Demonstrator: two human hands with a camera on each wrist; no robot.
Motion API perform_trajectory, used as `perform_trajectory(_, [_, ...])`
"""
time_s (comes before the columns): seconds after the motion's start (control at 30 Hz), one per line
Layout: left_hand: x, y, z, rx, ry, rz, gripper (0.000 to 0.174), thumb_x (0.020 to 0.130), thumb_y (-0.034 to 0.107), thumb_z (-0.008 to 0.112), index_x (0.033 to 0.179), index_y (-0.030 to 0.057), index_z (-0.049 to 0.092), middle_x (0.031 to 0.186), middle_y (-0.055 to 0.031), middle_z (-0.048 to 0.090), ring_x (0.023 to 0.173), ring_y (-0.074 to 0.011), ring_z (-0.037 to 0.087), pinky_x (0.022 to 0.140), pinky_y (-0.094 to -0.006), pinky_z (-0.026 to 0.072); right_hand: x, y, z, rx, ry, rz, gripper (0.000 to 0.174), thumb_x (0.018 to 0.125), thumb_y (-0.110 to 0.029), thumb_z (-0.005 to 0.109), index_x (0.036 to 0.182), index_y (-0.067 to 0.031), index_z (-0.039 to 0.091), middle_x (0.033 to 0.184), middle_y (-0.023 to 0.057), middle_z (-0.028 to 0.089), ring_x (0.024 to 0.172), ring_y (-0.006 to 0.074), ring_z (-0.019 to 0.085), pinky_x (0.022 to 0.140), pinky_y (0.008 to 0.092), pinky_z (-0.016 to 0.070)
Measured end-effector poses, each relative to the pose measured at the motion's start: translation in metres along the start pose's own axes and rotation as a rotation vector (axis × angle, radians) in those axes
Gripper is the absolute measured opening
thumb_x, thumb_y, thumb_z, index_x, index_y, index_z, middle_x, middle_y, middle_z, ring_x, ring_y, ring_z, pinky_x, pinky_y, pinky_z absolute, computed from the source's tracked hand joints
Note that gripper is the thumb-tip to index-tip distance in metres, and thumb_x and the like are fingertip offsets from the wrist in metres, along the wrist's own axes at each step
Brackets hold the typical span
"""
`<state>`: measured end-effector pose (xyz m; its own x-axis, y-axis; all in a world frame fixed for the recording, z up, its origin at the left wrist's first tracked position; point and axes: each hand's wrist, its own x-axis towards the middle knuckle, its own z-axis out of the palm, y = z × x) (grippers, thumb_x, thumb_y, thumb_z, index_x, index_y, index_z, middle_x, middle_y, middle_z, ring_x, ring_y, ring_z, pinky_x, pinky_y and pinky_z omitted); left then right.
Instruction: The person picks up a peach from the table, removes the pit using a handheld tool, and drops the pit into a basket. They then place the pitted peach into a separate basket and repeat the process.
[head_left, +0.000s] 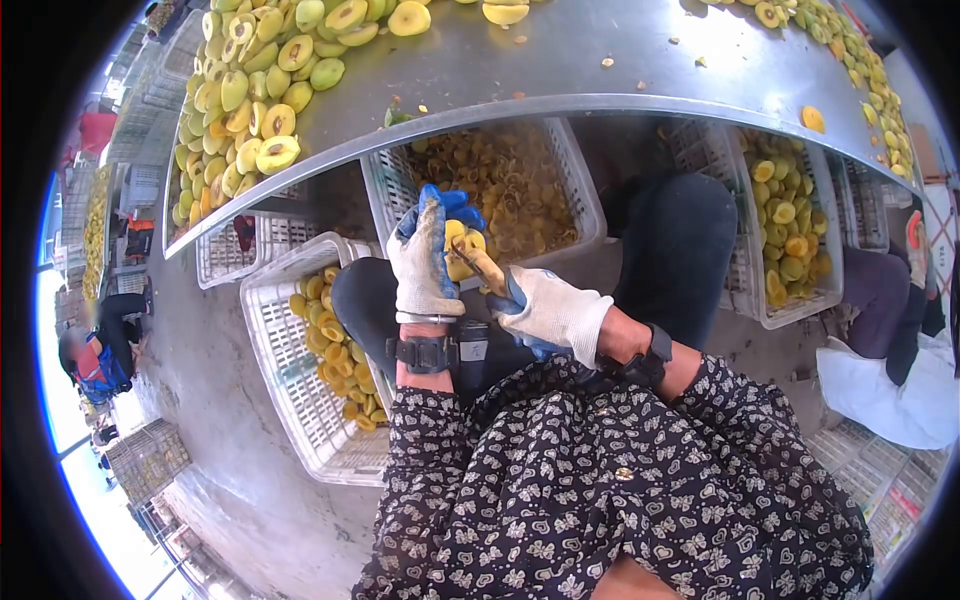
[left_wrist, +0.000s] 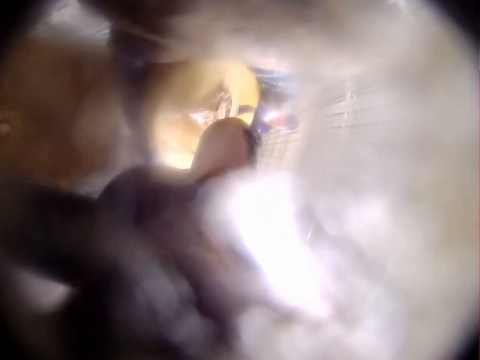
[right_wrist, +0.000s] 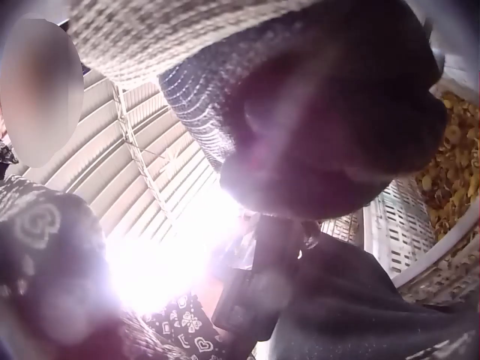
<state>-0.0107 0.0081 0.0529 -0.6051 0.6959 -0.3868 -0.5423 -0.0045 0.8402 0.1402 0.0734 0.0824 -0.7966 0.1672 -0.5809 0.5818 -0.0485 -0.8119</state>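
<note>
In the head view, the left hand, in a white and blue glove, grips a yellow fruit whose cut flesh shows. The gloved right hand holds a thin dark tool, its end against the fruit. Both hands are close together above the lap. Blurred in the left wrist view is the yellow fruit, beside a rounded tip. The right wrist view has the right hand in shadow with its fingers bent; the tool cannot be made out there.
Halved fruit lies heaped on the metal table. Beneath its edge a crate holds brownish pieces. Crates of fruit halves stand at left and right of the knees. Other people sit at both sides.
</note>
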Motion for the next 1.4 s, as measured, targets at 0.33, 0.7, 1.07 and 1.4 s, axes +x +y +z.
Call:
perform_trajectory(0.33, [0.01,-0.017,-0.017,-0.117,0.049,-0.039,0.039,0.086,0.033,0.06,0.097,-0.0046,0.059,0.078,-0.0132,0.061,0.069,-0.025,0.061,0.059,-0.036,0.0531,0.017,0.016,0.011,-0.428,0.145,-0.103,0.027,0.084,-0.016,0.052,0.102,0.0042,0.049,0.084,0.0218,0.062,0.077,0.0342,0.062,0.066,0.0411,0.047])
perform_trajectory(0.7, [0.011,-0.003,-0.009,0.099,-0.016,-0.155,0.035,0.086,0.029,0.063,0.088,-0.0057,0.062,0.071,-0.0128,0.063,0.056,-0.0214,0.061,0.05,-0.031,0.0511,0.014,0.027,-0.008,0.99,-0.484,0.135,0.01,0.089,-0.018,0.056,0.087,-0.0082,0.053,0.06,-0.0049,0.048,0.044,0.0049,0.045,0.038,0.0172,0.0363])
perform_trajectory(1.07, [0.005,-0.031,-0.02,-0.267,-0.001,-0.049,0.037,0.089,0.032,0.056,0.102,-0.0029,0.056,0.079,-0.0111,0.061,0.067,-0.0229,0.06,0.06,-0.0336,0.0522,0.011,0.012,0.007,0.475,-0.193,0.143,0.015,0.088,-0.024,0.057,0.083,-0.0107,0.051,0.059,-0.0028,0.049,0.042,0.0061,0.043,0.037,0.0202,0.0364])
perform_trajectory(1.4, [0.011,-0.016,-0.013,-0.051,-0.19,-0.125,0.035,0.081,0.027,0.068,0.092,-0.0056,0.061,0.076,-0.0144,0.064,0.061,-0.0252,0.063,0.055,-0.035,0.0525,0.005,0.042,-0.004,1.404,-0.635,0.202,0.018,0.094,-0.02,0.045,0.1,-0.0041,0.053,0.063,-0.0045,0.048,0.048,0.005,0.046,0.044,0.0198,0.0371])
